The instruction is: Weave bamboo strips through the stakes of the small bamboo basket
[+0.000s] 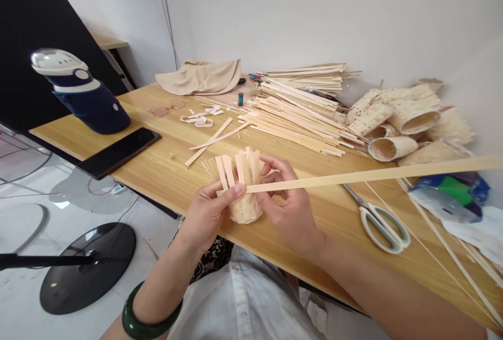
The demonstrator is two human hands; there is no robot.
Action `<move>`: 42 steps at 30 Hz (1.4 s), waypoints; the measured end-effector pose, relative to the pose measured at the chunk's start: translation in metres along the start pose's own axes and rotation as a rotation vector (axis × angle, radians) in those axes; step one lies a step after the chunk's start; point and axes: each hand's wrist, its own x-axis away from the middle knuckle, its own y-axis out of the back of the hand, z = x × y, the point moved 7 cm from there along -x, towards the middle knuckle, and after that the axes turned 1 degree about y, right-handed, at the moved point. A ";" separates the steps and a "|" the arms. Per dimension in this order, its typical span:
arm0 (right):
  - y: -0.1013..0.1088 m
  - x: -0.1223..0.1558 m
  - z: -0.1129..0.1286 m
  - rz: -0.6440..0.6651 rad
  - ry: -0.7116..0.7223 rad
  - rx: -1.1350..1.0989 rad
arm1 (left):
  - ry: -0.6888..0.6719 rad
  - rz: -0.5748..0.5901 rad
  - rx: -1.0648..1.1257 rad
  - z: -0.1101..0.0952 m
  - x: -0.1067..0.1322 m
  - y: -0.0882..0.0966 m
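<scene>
A small, partly woven bamboo basket (245, 210) is held near the table's front edge, with upright strips (241, 168) standing out of its top. My left hand (210, 209) grips its left side, the thumb pressing the end of a long flat bamboo strip (353, 177) against the basket's wall. That strip runs off to the right, past the picture's edge. My right hand (285, 198) is curled round the basket's right side, its fingers behind the long strip and near the upright strips. Its fingertips are partly hidden.
White-handled scissors (383, 225) lie to the right. Piles of bamboo strips (298, 114) and several woven tubes (396, 120) lie at the back. A phone (120, 152), a blue bottle (84, 94), a spool (240, 99) and beige cloth (200, 78) are on the table (165, 183).
</scene>
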 end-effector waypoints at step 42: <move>-0.006 -0.007 -0.013 0.154 -0.033 -0.329 | 0.134 0.040 0.280 0.020 0.001 -0.016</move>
